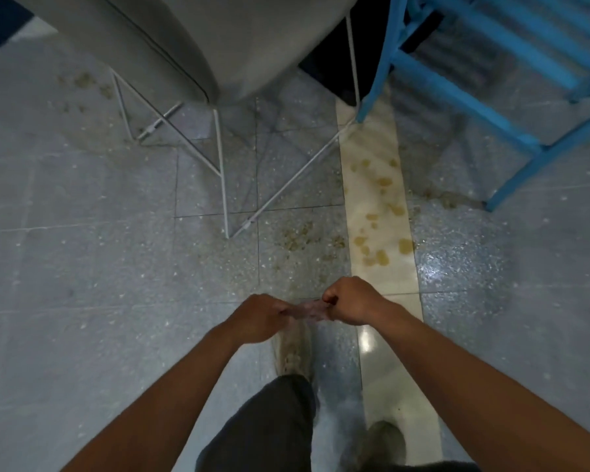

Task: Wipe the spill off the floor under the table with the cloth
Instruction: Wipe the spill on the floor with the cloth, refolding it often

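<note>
Grey speckled tile floor [82, 233] runs under a grey white-legged table [218, 46]. The left hand [258, 316] and right hand [349, 303] both pinch a small, blurred pinkish cloth [307, 311] in the air. Yellow-brown spill blotches [378, 212] dot a cream strip [385, 281]; a blue slatted chair [491, 80] is cut off.

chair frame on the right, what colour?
Bright blue. The chair shows best in the head view.

Bare forearms [171, 386], dark trousers [269, 434], scuffed greyish shoes [294, 352]
</note>
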Motion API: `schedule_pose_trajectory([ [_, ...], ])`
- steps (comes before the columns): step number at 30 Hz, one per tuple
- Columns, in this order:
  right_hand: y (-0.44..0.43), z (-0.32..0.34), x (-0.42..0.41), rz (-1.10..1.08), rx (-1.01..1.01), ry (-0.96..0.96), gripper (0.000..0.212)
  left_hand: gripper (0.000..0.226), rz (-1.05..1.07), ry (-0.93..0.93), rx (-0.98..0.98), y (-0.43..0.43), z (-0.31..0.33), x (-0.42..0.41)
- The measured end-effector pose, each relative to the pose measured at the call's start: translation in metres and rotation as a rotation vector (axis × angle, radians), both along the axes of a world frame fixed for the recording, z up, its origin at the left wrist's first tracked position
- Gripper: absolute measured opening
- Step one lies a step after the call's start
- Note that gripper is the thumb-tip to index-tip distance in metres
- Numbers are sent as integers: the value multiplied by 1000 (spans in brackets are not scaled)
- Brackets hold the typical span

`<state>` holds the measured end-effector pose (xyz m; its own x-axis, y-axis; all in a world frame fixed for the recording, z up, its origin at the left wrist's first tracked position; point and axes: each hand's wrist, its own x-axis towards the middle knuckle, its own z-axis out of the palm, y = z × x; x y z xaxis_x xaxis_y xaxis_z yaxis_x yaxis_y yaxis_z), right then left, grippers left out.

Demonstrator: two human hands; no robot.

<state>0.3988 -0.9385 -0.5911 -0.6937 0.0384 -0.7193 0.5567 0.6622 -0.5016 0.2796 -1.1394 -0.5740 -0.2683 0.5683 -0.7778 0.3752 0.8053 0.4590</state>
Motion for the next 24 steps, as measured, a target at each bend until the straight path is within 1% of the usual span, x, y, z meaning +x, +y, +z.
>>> schedule_pose_trajectory([
  [5,0,-94,-59,-87,88,259,17,30,26,218,108,3,-104,-75],
  [7,-4,-133,-70,-28,130,320,25,34,-17,275,131,-5,-143,-86],
  [8,-8,-152,-71,41,129,303,31,36,-78,289,130,-12,-165,-85],
  [10,-14,-189,-68,207,163,227,51,39,-203,305,59,-27,-217,-72],
  [11,-13,-203,-64,258,194,202,62,42,-217,327,39,-33,-240,-61],
  [13,2,-224,-57,253,256,215,72,45,-101,422,97,-39,-285,-40],
  [15,21,-239,-51,233,318,258,70,52,-8,583,197,-39,-328,-22],
  [17,39,-249,-48,235,372,294,65,64,9,683,285,-31,-360,-11],
  [18,46,-254,-47,222,383,305,63,67,-22,709,325,-25,-374,-9],
  [21,59,-265,-45,162,395,306,59,69,-174,751,355,-6,-399,-14],
  [24,65,-268,-37,99,417,304,56,71,-306,758,362,-18,-407,-25],
])
